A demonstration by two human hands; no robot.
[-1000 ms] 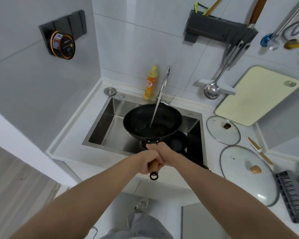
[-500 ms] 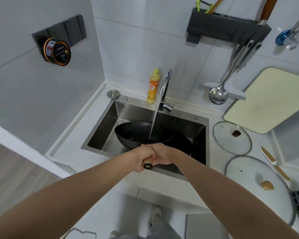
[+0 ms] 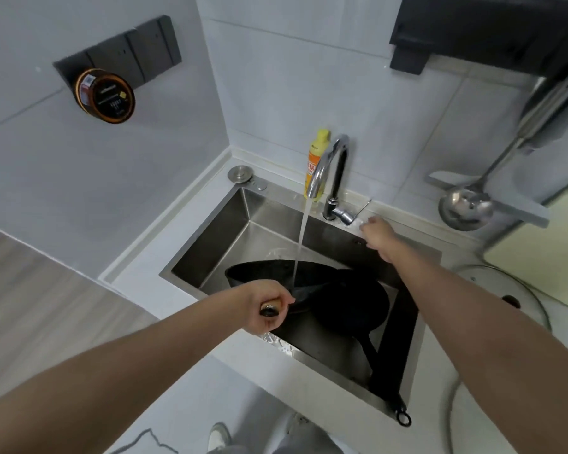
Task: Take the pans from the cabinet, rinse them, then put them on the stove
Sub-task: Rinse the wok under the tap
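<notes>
While the left grip [image 3: 269, 306] holds its handle, the wok [image 3: 276, 273] extends beyond.

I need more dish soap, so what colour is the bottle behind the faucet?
The bottle is yellow with an orange label, in the head view.

Item count, sink area
Counted: 2 pans (wok [image 3: 276, 271], frying pan [image 3: 348, 306]), 1 sink [image 3: 210, 244], 1 faucet [image 3: 333, 172], 1 detergent bottle [image 3: 318, 149], 1 ladle [image 3: 466, 208], 1 glass lid [image 3: 505, 290], 2 hands (left hand [image 3: 266, 304], right hand [image 3: 377, 232]).

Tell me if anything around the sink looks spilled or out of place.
Only small things: water is splashed on the sink's front rim, and the frying pan lies tilted under the wok, its handle poking over the near corner.
</notes>
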